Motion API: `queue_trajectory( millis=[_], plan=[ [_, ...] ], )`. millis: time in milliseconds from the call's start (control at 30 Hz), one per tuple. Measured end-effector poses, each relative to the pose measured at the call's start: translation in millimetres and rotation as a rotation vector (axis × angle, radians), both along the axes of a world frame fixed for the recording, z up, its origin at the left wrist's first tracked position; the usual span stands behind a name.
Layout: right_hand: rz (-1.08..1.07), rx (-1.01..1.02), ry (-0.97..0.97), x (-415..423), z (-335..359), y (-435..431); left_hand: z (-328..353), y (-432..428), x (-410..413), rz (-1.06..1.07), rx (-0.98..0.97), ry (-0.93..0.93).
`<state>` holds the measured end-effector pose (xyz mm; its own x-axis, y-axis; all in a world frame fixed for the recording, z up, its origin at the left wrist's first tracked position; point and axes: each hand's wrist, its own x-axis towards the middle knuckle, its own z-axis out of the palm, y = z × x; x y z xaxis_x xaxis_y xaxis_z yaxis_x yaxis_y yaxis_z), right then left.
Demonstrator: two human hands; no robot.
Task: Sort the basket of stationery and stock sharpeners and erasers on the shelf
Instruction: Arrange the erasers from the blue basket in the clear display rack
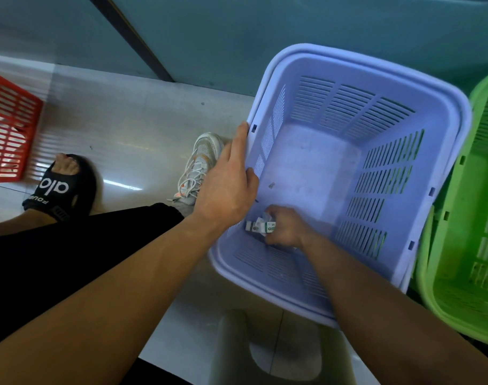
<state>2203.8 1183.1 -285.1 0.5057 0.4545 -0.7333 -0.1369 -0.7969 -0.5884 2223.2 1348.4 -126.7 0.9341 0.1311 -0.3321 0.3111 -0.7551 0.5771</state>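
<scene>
Here, the left hand (229,184) grips the left rim of the lilac basket (315,168) on the floor, thumb hooked over the edge. The right hand (285,227) is down in its near-left corner, fingers curled round a few small white-and-green packets (260,226). A green basket (437,273) stands just beside it on the right, and a red basket (12,120) sits well apart on the left.

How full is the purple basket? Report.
Nearly empty. The floor of the purple basket is mostly bare; only a few small white packets, gripped by the right hand, are inside. The left hand holds its rim.

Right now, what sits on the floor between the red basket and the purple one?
Head view: a foot in a black sandal, then a white sneaker, on the floor.
</scene>
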Motion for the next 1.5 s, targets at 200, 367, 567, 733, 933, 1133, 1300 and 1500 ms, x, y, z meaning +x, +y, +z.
queue_trajectory(
  millis=[200,367,567,733,933,1133,1300,1500],
  plan=[
    [0.089,0.016,0.063,2,3,4,-1,1,0,-0.006,-0.010,-0.013],
    [0.068,0.020,0.034,-2,3,5,-1,1,0,-0.005,-0.007,-0.020],
    [0.100,0.014,0.119,3,3,8,-2,0,0,0.007,-0.008,-0.009],
    [0.131,0.025,0.109,0,1,10,-2,1,1,0.009,-0.018,-0.013],
    [0.103,0.047,0.140,-1,2,14,-3,0,0,0.006,-0.019,-0.019],
    [0.053,0.043,0.042,-10,-2,19,-2,0,0,0.004,-0.014,-0.029],
    [0.012,0.028,0.073,-11,1,17,-3,1,1,0.004,-0.010,-0.031],
    [-0.056,0.079,0.281,-9,3,16,-5,1,1,-0.003,0.004,-0.035]
  ],
)
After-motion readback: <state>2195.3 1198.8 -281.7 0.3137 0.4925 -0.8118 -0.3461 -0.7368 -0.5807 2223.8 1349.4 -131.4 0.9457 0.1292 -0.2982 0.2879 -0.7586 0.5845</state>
